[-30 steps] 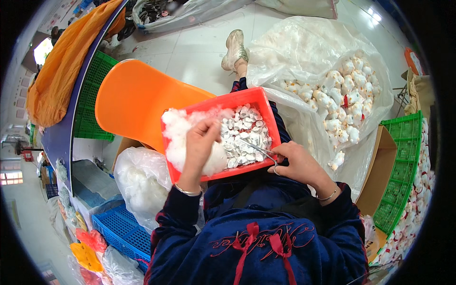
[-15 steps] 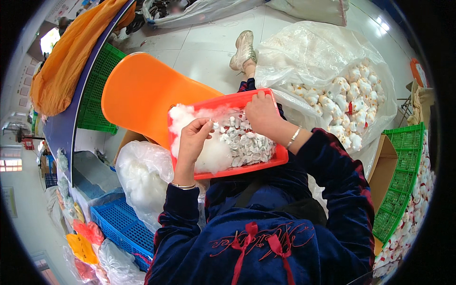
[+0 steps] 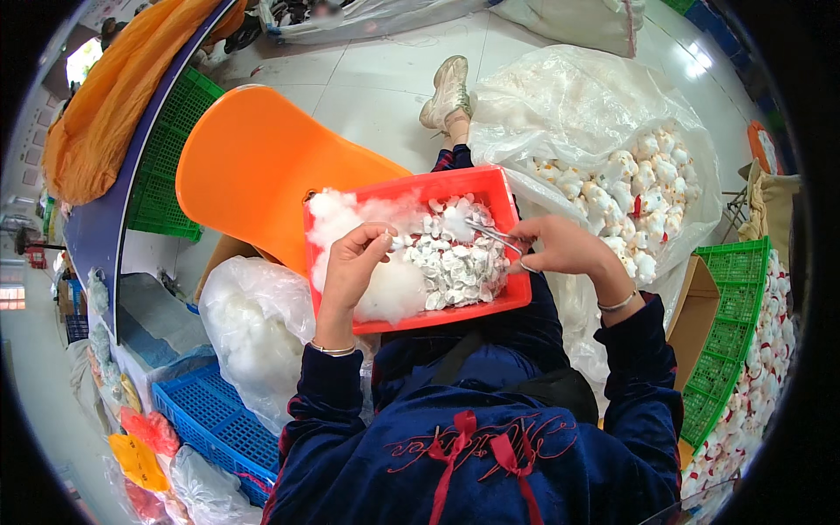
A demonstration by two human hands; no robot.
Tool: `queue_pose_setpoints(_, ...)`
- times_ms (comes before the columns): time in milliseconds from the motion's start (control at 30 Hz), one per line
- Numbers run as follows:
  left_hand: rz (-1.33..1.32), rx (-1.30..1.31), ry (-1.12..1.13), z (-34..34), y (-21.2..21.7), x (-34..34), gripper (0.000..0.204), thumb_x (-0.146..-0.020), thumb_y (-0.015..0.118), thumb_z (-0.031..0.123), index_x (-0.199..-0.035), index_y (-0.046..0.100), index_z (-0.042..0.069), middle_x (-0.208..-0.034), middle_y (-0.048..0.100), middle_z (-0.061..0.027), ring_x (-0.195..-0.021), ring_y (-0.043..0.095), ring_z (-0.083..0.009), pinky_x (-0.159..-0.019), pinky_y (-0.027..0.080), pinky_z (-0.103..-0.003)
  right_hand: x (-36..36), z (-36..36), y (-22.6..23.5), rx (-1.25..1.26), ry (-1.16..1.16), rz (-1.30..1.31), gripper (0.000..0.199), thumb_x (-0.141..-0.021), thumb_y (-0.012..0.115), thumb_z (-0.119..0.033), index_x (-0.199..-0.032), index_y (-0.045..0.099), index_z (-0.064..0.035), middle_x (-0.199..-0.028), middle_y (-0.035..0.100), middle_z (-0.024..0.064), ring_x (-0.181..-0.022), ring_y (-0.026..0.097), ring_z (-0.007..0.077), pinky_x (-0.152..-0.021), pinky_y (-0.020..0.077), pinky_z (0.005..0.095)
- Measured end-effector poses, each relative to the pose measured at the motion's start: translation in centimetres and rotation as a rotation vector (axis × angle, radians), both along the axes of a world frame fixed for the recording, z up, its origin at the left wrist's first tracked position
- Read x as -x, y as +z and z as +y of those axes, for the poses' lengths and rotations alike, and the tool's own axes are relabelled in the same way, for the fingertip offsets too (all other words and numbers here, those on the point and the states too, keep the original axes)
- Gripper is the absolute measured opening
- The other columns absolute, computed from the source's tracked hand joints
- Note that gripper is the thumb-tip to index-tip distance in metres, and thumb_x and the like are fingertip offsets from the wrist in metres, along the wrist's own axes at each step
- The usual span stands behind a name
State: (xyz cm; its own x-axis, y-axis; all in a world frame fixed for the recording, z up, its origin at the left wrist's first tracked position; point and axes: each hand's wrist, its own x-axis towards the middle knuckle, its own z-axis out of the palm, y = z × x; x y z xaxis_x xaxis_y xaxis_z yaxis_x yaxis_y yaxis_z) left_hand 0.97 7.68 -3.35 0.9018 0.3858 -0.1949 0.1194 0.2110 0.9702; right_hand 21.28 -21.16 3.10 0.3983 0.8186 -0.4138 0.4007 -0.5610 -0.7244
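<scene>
A red plastic tray (image 3: 503, 185) rests on my lap. White fluffy stuffing (image 3: 385, 289) fills its left side, and many small white fabric pieces (image 3: 451, 271) are heaped on its right. My left hand (image 3: 354, 262) is over the stuffing, thumb and fingertips pinched on a small white piece (image 3: 397, 241). At the tray's right edge, my right hand (image 3: 564, 245) grips slim metal forceps (image 3: 497, 233) with ring handles. Their tips point left, touching a tuft of stuffing (image 3: 457, 219) above the fabric pieces.
An orange chair (image 3: 262, 166) stands beyond the tray to the left. A clear bag of stuffing (image 3: 254, 306) and a blue crate (image 3: 214, 407) are at my left. To the right lie a plastic sack (image 3: 560, 105) of small stuffed white toys (image 3: 634, 188) and a green crate (image 3: 731, 324).
My right hand has come back from the tray's far right corner to its right edge, and the forceps now show in it. My left hand stays nearly still, pinching the white piece.
</scene>
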Motion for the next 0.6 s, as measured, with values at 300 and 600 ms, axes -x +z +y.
queue_pose_setpoints(300, -0.089, 0.061, -0.208, -4.0, 2.1, -1.8, 0.011, -0.096, 0.066, 0.005, -0.102, 0.074, 0.001, -0.126, 0.066, -0.0095, -0.093, 0.066, -0.0121, -0.078, 0.055, -0.026, 2.1, -0.6, 0.5, -0.174, 0.014, 0.058, 0.052, -0.078, 0.081, -0.027, -0.117, 0.066, 0.0042, -0.102, 0.070, 0.0199, -0.095, 0.066, 0.0287, -0.086, 0.0518, 0.0353)
queue_pose_setpoints(600, 0.144, -0.359, -0.498, -3.3, 1.8, -1.7, 0.014, -0.094, 0.067, 0.008, -0.104, 0.071, -0.001, -0.101, 0.072, -0.0069, -0.085, 0.066, -0.0135, -0.077, 0.055, -0.029, 1.7, -1.6, 1.2, -0.014, -0.031, 0.106, 0.044, -0.078, 0.084, -0.024, -0.110, 0.069, 0.0023, -0.098, 0.070, 0.0137, -0.092, 0.065, 0.0259, -0.082, 0.0512, 0.0368)
